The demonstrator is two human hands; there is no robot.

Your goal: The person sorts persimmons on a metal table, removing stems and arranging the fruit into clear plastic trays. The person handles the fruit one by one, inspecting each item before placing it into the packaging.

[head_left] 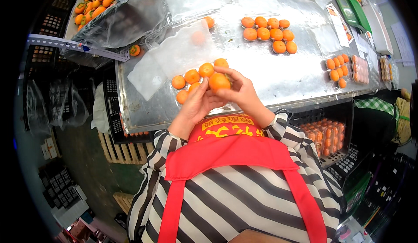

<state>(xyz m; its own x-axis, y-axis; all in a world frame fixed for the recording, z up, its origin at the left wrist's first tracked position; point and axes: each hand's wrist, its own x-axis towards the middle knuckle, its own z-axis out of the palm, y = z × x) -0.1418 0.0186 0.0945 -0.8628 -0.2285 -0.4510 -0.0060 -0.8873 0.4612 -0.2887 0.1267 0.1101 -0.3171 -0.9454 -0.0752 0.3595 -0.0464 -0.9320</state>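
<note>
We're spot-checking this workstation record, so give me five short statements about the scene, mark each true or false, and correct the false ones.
1. The right hand has its fingers around an orange fruit. True.
2. The apron is green. False: it is red.
3. Clear packs of orange fruit sit below the tabletop, on the right. True.
4. The box of fruit draped in plastic stands at the picture's right. False: it is at the upper left.
5. The sleeves are plain white. False: they are striped in black and white.
</note>
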